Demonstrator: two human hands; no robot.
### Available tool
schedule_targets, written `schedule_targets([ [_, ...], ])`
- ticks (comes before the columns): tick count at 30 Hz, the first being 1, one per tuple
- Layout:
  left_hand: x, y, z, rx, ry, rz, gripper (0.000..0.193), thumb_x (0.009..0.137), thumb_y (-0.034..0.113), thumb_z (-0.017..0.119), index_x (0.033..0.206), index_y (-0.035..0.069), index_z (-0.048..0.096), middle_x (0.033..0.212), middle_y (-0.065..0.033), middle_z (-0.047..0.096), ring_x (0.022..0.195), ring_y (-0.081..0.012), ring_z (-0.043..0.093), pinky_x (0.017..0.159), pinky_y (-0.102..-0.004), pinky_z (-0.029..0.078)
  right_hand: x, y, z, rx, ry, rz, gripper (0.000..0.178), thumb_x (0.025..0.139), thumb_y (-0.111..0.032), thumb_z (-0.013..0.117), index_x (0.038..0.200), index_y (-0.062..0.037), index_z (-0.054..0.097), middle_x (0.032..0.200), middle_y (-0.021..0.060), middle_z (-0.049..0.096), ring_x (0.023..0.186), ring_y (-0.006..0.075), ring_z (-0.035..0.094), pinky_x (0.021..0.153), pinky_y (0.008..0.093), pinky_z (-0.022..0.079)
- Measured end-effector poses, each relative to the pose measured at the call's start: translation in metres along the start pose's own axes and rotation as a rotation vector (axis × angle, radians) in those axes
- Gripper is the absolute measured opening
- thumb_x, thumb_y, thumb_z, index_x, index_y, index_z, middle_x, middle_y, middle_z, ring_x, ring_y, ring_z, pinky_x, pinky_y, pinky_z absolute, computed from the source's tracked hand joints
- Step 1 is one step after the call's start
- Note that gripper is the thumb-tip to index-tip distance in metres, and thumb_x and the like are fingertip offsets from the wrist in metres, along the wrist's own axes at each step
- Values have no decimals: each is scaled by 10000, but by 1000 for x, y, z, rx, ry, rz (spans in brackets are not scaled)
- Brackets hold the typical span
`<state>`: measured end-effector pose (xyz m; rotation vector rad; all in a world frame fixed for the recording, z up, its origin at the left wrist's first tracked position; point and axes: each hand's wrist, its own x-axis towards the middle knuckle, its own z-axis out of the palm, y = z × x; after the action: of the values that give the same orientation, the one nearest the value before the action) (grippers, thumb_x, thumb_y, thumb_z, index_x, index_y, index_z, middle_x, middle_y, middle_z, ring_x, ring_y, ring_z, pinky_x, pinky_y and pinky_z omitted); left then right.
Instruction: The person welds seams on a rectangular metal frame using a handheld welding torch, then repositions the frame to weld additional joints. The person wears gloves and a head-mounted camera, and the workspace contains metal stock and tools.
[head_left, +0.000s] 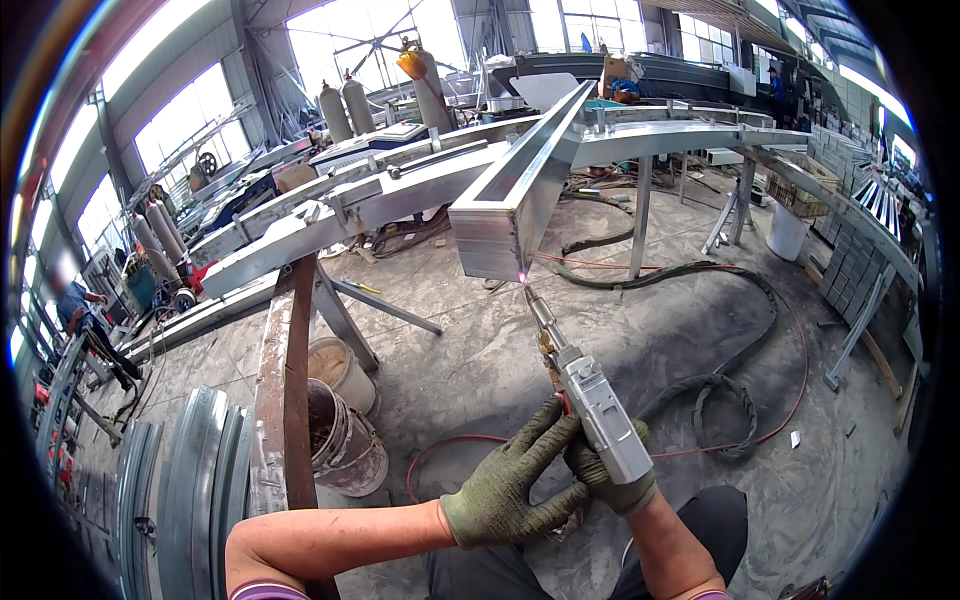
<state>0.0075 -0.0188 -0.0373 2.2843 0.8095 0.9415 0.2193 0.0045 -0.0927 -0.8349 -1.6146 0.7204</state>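
Left of the welding torch (605, 412) stand two buckets (352, 465). The gloved left hand (512, 485), fingers spread, is just beside the torch. Beyond both hands, the metal beam (488, 242) glows at the torch's tip. The right hand (612, 482) wraps around the torch's rear.

- Centre: a tube (500, 235) lies across a long beam (250, 258), its near end jutting toward the person.
- Before that end: a welding torch (605, 415) in the right grip (615, 480), tip just beside the tube's lower right corner; the left grip (515, 478) just left of the torch.
- On the long beam, left of the tube: a rod (437, 160).
- Left: a girder (282, 385) running toward the person, between stacked profiles (200, 450) on its left and two buckets (350, 445) on its right.
- Right: a hose (765, 335) on the floor (440, 350); farther right, a tub (788, 234).
- Behind the long beam: gas cylinders (357, 105).
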Motion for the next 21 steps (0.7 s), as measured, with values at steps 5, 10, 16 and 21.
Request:
schedule_targets([
  [5, -1, -2, 0, -8, -9, -19, 974, 990, 316, 857, 1746, -5, 334, 1802, -329, 293, 1679, -466, 324, 1339, -510, 365, 2, 0, 0, -15, -41, 18, 169, 882, -51, 810, 1043, -21, 768, 856, 139, 726, 721, 291, 736, 680, 399, 591],
  [10, -3, -6, 4, -6, 4, -24, 985, 995, 331, 849, 1751, -11, 317, 1797, -342, 291, 1677, -468, 325, 1340, -510, 366, -6, 7, 5, 68, -36, 159, 156, 887, -79, 807, 1029, -33, 762, 849, 135, 726, 713, 306, 728, 670, 413, 590],
  [16, -2, 4, -2, 25, -20, -65, 977, 988, 345, 861, 1747, 5, 347, 1801, -328, 306, 1662, -461, 368, 1329, -505, 373, 6, -5, -1, -288, 28, -128, 133, 921, -96, 809, 1047, -58, 789, 866, 121, 757, 741, 322, 756, 675, 422, 601],
  [21, 1, 6, -1, 42, -35, -11, 982, 1001, 337, 836, 1756, -3, 306, 1792, -346, 292, 1659, -493, 347, 1332, -519, 369, 9, -8, -8, -377, 89, -242, 117, 930, -110, 829, 1038, -70, 806, 867, 115, 769, 746, 314, 766, 671, 427, 606],
])
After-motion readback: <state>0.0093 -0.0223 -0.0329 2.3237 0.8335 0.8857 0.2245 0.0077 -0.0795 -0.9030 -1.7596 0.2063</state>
